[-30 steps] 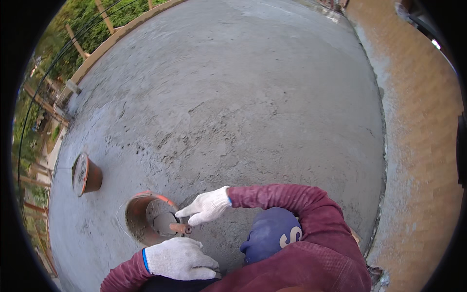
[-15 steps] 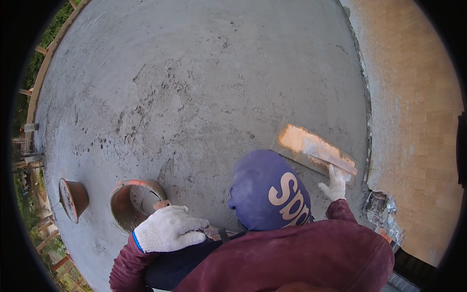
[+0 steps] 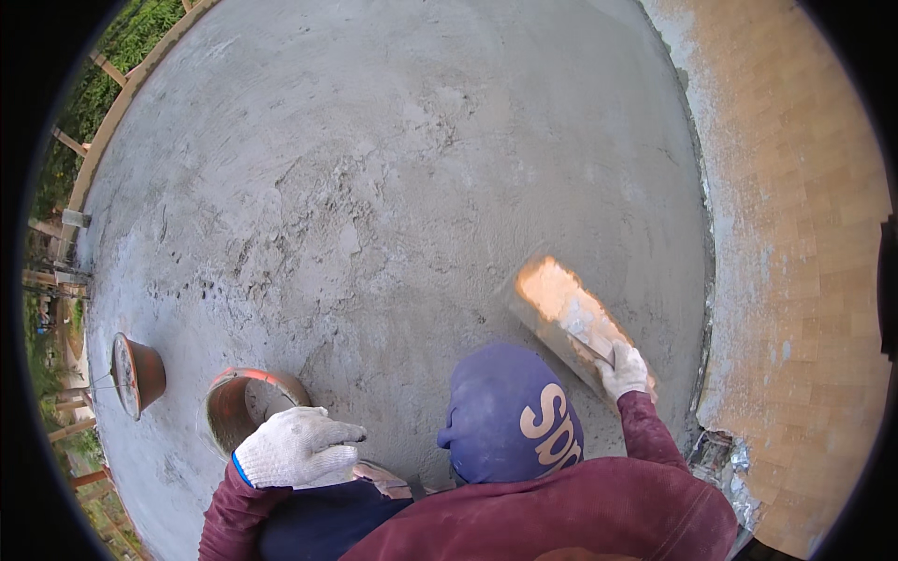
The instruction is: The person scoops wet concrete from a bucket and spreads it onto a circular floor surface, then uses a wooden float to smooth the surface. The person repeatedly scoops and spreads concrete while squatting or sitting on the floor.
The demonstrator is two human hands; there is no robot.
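Note:
My right hand, in a white knit glove, is closed around the handle of a long float. The float lies tilted across wet grey concrete; its top is pale orange with grey smears. At lower left, my left hand wears a white glove with a blue cuff edge. It is apart from the float, its fingers partly stretched and with nothing visible in them. Just beyond it stands a mortar-smeared bucket with an orange rim, partly hidden by the glove.
Farther left stands another bucket with a wire handle. Tan flooring borders the concrete on the right, with broken rubble at its edge. Wooden edging curves along the left. A rounded purple form with pale lettering blocks part of the foreground.
The float has turned to a steeper slant and shifted left, with my right hand still on it. My left hand has moved slightly left and down. The whole view has shifted slightly.

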